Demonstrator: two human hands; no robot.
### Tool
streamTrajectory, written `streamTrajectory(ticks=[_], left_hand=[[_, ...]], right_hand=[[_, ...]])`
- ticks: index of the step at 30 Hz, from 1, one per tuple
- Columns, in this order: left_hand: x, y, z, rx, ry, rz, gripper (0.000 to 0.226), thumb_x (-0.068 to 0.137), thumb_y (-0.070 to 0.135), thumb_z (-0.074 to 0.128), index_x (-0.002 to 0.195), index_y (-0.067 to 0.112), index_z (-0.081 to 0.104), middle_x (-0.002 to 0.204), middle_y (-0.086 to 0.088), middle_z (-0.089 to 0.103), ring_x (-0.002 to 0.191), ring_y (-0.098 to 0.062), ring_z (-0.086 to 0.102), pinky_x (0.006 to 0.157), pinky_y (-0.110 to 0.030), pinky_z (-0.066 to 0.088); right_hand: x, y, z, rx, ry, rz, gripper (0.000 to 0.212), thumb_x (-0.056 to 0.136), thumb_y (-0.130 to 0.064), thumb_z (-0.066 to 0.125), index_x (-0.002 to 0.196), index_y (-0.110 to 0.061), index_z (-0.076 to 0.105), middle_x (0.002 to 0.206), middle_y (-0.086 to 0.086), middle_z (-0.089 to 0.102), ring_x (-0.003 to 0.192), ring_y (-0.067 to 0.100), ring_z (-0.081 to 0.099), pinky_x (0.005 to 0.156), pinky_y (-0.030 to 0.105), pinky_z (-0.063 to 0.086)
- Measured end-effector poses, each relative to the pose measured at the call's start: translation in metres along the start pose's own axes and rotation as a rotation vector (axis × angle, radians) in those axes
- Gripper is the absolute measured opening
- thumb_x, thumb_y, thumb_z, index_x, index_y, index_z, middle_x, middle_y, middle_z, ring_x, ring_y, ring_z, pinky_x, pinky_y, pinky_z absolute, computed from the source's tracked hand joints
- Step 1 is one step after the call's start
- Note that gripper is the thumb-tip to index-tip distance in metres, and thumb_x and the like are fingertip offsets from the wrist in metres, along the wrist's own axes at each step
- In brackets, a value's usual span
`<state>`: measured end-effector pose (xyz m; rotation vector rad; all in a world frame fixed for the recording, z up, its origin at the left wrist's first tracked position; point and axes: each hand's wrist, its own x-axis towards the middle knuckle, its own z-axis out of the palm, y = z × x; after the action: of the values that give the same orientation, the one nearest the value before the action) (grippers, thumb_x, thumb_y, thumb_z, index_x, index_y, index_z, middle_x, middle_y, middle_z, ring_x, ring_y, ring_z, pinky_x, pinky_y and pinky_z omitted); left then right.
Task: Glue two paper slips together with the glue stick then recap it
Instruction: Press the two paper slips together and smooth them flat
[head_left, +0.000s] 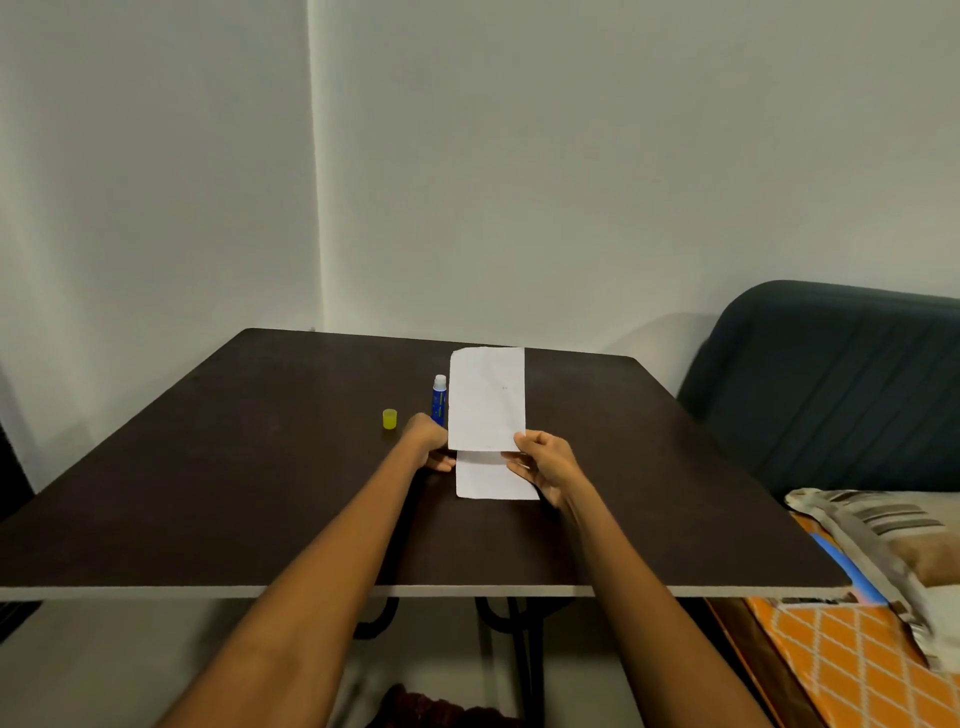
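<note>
Pinching the upper slip (487, 397) at its near corners, left hand (428, 439) and right hand (545, 462) lower it over the lower slip (491, 480); thin paper flexes easily. Uncapped glue stick (439, 397) and yellow cap (389, 419) sit left.

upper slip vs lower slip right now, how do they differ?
The upper paper slip is held up by both hands, left hand and right hand at its near corners; the lower paper slip lies flat on the table. The upper shows in full, while the lower is partly covered by the upper's near edge. Both are plain white.
</note>
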<state>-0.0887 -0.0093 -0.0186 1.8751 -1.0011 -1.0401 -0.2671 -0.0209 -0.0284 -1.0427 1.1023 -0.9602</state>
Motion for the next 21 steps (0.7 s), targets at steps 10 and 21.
streamTrajectory(ticks=[10, 21], left_hand=[[-0.014, -0.019, -0.007, -0.342, -0.027, 0.089, 0.028, 0.087, 0.009, 0.064, 0.111, -0.005, 0.06, 0.079, -0.01, 0.065, 0.052, -0.015, 0.062, 0.043, -0.021, 0.054], [-0.015, -0.028, -0.008, -0.44, -0.034, 0.157, 0.02, 0.088, 0.007, 0.062, 0.105, -0.004, 0.063, 0.081, -0.007, 0.065, 0.052, -0.015, 0.066, 0.047, -0.021, 0.056]], right_hand=[[-0.016, -0.009, -0.019, 0.34, -0.001, -0.151, 0.015, 0.093, -0.012, 0.056, 0.105, -0.004, 0.062, 0.088, 0.006, 0.071, 0.076, 0.015, 0.069, 0.066, 0.026, 0.06], [-0.022, 0.014, -0.034, 0.069, 0.001, -0.227, 0.012, 0.091, -0.019, 0.06, 0.094, -0.012, 0.069, 0.097, 0.004, 0.073, 0.084, 0.013, 0.07, 0.066, 0.02, 0.058]])
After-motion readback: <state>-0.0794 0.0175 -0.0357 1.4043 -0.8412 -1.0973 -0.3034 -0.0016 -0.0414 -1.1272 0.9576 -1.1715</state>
